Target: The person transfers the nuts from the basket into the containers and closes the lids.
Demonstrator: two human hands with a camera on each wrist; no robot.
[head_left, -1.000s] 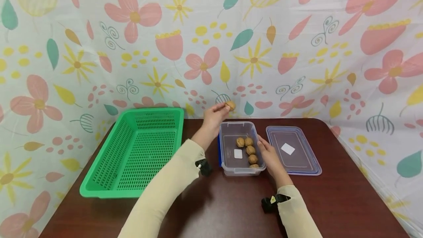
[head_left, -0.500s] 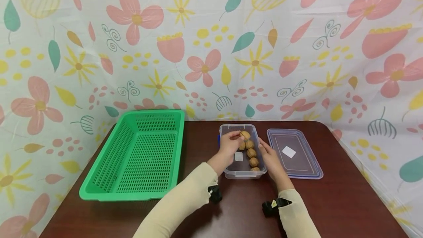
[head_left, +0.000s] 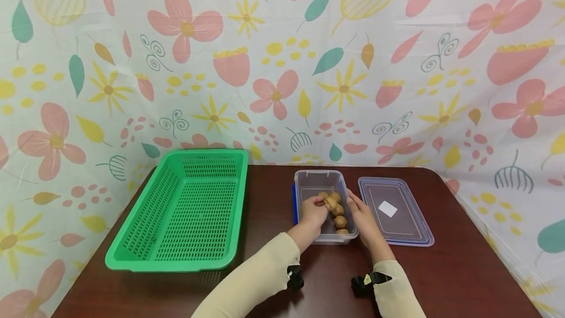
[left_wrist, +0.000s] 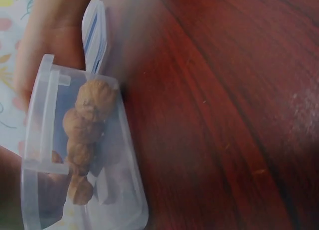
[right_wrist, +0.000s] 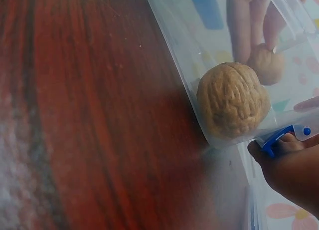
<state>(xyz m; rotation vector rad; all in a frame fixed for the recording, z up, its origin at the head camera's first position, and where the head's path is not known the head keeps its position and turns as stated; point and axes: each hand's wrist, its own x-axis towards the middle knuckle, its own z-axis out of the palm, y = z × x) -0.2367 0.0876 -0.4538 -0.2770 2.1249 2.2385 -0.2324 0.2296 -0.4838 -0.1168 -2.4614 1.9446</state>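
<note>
In the head view, my left hand (head_left: 313,217) reaches into a clear plastic box (head_left: 320,175) and pinches a walnut (head_left: 329,203) low among the others. Several more walnuts (head_left: 340,222) line the box's right side. My right hand (head_left: 365,217) holds the box by its right wall. The right wrist view shows a near walnut (right_wrist: 233,100) through the clear wall, with the left fingers (right_wrist: 240,25) behind it at another walnut. A blue latch (right_wrist: 279,137) lies by the right hand there. The left wrist view has the walnuts (left_wrist: 82,125) in a row; the left fingertips are mostly hidden.
Left of the box stands a green perforated basket (head_left: 198,210) with no walnuts visible in it. A clear lid (head_left: 399,220) with a blue edge and white label lies to the right. A patterned cloth (head_left: 278,63) hangs behind the dark table (head_left: 269,200).
My left hand has brought a walnut from above the box's back left corner down into the box, then nearer to the front. My right hand stays at the right wall.
</note>
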